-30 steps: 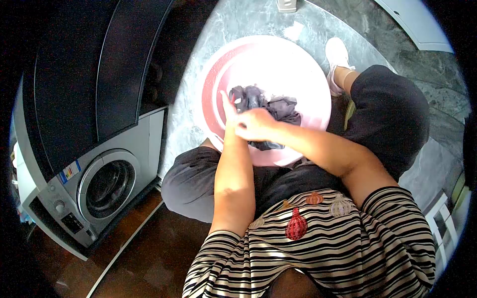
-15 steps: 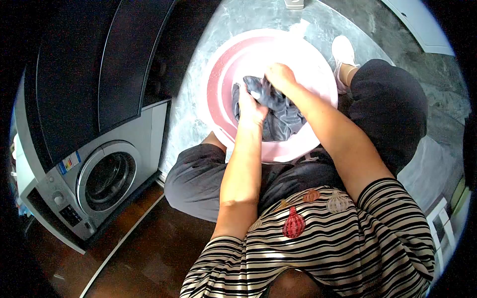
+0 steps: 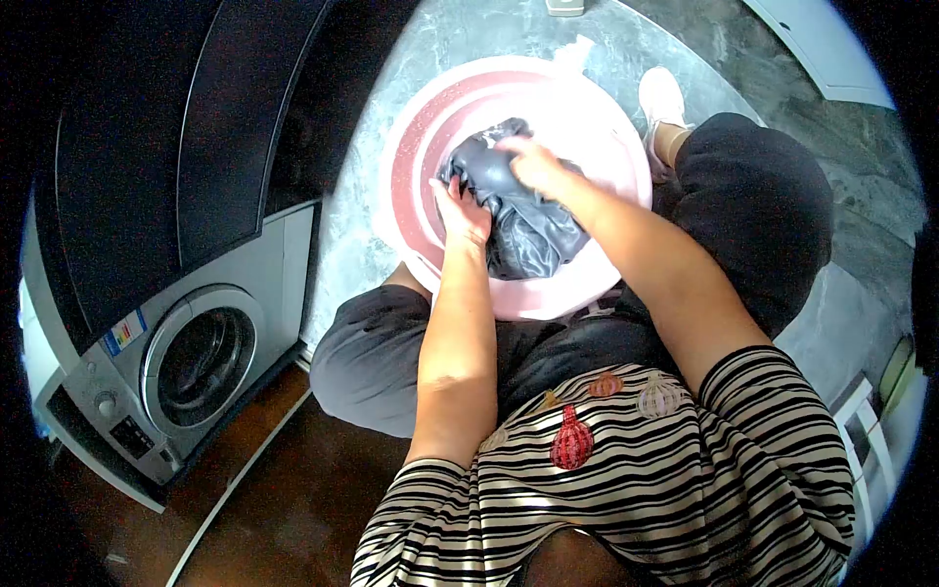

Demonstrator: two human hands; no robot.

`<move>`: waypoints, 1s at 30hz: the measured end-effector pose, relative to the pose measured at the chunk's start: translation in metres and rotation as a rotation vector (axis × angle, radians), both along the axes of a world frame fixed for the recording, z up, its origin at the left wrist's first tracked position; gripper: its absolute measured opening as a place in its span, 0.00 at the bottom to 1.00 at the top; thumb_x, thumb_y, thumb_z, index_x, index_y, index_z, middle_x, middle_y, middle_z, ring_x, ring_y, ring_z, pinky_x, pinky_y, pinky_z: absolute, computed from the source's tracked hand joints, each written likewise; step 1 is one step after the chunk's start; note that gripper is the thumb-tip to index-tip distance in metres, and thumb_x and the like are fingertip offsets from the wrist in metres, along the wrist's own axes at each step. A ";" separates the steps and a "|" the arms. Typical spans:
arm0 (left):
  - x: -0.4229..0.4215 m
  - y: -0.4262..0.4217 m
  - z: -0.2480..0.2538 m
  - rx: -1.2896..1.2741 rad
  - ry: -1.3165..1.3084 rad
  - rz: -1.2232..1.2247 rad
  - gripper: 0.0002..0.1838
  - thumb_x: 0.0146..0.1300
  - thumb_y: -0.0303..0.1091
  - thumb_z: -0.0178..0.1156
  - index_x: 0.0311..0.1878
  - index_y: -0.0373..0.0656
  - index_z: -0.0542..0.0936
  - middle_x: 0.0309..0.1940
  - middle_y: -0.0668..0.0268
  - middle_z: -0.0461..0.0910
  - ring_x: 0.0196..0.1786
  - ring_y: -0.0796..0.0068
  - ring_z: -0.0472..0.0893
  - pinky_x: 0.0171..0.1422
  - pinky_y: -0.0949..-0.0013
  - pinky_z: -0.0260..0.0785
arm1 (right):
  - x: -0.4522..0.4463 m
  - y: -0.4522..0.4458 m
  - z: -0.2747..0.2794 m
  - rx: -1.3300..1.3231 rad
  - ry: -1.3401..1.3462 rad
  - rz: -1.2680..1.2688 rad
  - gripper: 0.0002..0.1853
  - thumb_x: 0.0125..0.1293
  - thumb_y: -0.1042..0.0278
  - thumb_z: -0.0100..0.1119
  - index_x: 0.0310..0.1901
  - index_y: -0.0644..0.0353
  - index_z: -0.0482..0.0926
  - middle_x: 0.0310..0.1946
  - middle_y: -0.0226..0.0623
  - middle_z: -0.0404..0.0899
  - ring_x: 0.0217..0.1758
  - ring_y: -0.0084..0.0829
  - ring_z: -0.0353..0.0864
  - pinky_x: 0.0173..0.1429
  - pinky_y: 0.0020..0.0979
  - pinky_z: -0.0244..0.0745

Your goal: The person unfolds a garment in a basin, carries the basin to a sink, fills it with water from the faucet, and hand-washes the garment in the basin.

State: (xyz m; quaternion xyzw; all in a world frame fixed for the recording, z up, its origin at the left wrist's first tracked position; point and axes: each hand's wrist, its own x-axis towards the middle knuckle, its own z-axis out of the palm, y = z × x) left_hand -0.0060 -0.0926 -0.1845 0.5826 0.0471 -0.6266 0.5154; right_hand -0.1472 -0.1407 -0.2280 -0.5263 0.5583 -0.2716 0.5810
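Observation:
A wet dark grey garment [image 3: 536,233] lies bunched in a pink and white basin [image 3: 416,161] between my legs. My left hand [image 3: 464,211] is at the garment's left side, palm turned up and fingers apart, touching its edge. Over the upper part of the cloth is my right hand [image 3: 536,168], its fingers stretched toward the left and slightly blurred. Neither hand is wrapped round the fabric. Glare washes out the basin's far right interior, so its contents there cannot be made out.
A front-loading washing machine [image 3: 201,357] stands to the left under dark panels [image 3: 137,147]. My foot in a white shoe [image 3: 661,98] rests right of the basin. A small pale object [image 3: 565,7] is on the marbled floor at the top. White rails [image 3: 866,430] show at lower right.
Both hands have loosened from the bunched fabric. The garment is spread wider and reaches farther up the basin. My left hand has turned palm up. The whole view has shifted slightly.

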 end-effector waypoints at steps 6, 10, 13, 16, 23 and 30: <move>0.038 -0.001 -0.026 0.020 0.064 -0.118 0.38 0.59 0.70 0.43 0.59 0.49 0.71 0.53 0.55 0.74 0.54 0.58 0.74 0.58 0.55 0.66 | 0.037 0.041 0.115 -0.049 0.017 0.554 0.10 0.56 0.60 0.54 0.31 0.55 0.81 0.30 0.42 0.82 0.34 0.37 0.82 0.43 0.38 0.74; 0.010 0.022 -0.002 -0.012 -0.325 -0.363 0.25 0.60 0.59 0.49 0.51 0.51 0.76 0.42 0.58 0.79 0.44 0.65 0.79 0.52 0.63 0.70 | 0.053 0.063 0.130 -0.243 0.157 0.701 0.12 0.54 0.52 0.55 0.31 0.48 0.82 0.27 0.44 0.81 0.31 0.44 0.81 0.41 0.43 0.75; -0.023 0.017 0.017 0.071 -0.042 -0.234 0.21 0.61 0.53 0.48 0.47 0.48 0.77 0.42 0.59 0.80 0.44 0.64 0.79 0.53 0.61 0.70 | 0.042 0.036 0.104 -0.485 0.308 0.498 0.12 0.55 0.48 0.54 0.31 0.42 0.81 0.28 0.41 0.81 0.30 0.43 0.81 0.36 0.43 0.75; -0.049 0.002 0.048 0.176 0.361 -0.036 0.17 0.62 0.44 0.47 0.42 0.44 0.78 0.41 0.59 0.80 0.43 0.63 0.80 0.54 0.57 0.70 | 0.015 -0.010 0.069 -0.291 0.614 0.411 0.16 0.56 0.48 0.51 0.30 0.50 0.83 0.30 0.40 0.83 0.34 0.42 0.83 0.37 0.42 0.77; -0.008 -0.015 0.014 -0.122 0.063 0.059 0.22 0.67 0.46 0.41 0.56 0.42 0.70 0.56 0.57 0.70 0.59 0.59 0.69 0.66 0.50 0.57 | -0.007 -0.024 0.010 -0.435 0.391 -0.168 0.17 0.59 0.54 0.58 0.47 0.51 0.75 0.50 0.46 0.73 0.53 0.48 0.72 0.55 0.44 0.68; 0.022 -0.007 -0.023 0.102 0.055 0.108 0.46 0.62 0.67 0.43 0.69 0.36 0.53 0.68 0.54 0.55 0.70 0.59 0.57 0.72 0.54 0.47 | -0.028 -0.020 -0.028 -0.064 0.321 0.679 0.28 0.54 0.70 0.61 0.59 0.42 0.71 0.50 0.44 0.77 0.53 0.42 0.77 0.57 0.35 0.71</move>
